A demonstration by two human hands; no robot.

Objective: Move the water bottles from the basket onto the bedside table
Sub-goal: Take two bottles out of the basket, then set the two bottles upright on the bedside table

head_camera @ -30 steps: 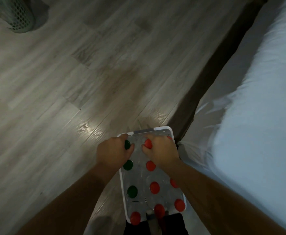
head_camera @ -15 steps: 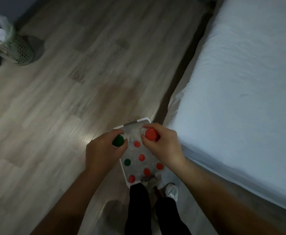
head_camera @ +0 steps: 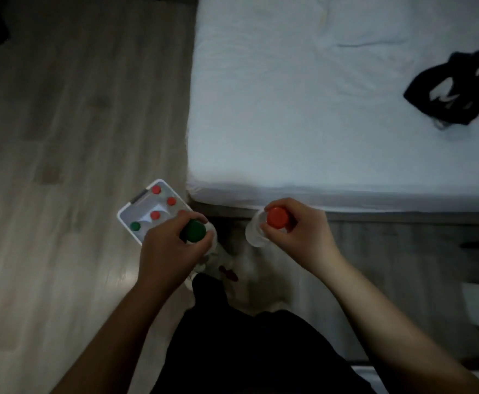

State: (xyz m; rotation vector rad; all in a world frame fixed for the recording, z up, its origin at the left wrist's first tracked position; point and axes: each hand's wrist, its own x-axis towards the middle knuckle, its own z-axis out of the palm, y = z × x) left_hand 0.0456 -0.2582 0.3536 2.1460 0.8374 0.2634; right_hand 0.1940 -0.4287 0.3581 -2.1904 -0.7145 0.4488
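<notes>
A white basket (head_camera: 124, 220) stands on the wooden floor beside the bed corner, with several capped bottles left in it: red caps (head_camera: 156, 189) and one green cap (head_camera: 135, 226). My left hand (head_camera: 170, 245) grips a green-capped water bottle (head_camera: 194, 231) by its neck, held above the basket's near corner. My right hand (head_camera: 298, 231) holds a red-capped water bottle (head_camera: 276, 218) by its neck, over the floor just in front of the bed frame. Both bottles hang upright and clear of the basket. The bedside table is not in view.
A bed with a white sheet (head_camera: 318, 109) fills the upper right; a black bag (head_camera: 454, 89) lies on it. Its dark frame edge (head_camera: 374, 217) runs across at hand level. Wooden floor (head_camera: 62, 137) spreads to the left. My dark-trousered legs are below.
Both hands lifted a bottle each out of the basket and moved apart, the right one toward the bed. The view swung right, bringing more of the bed in.
</notes>
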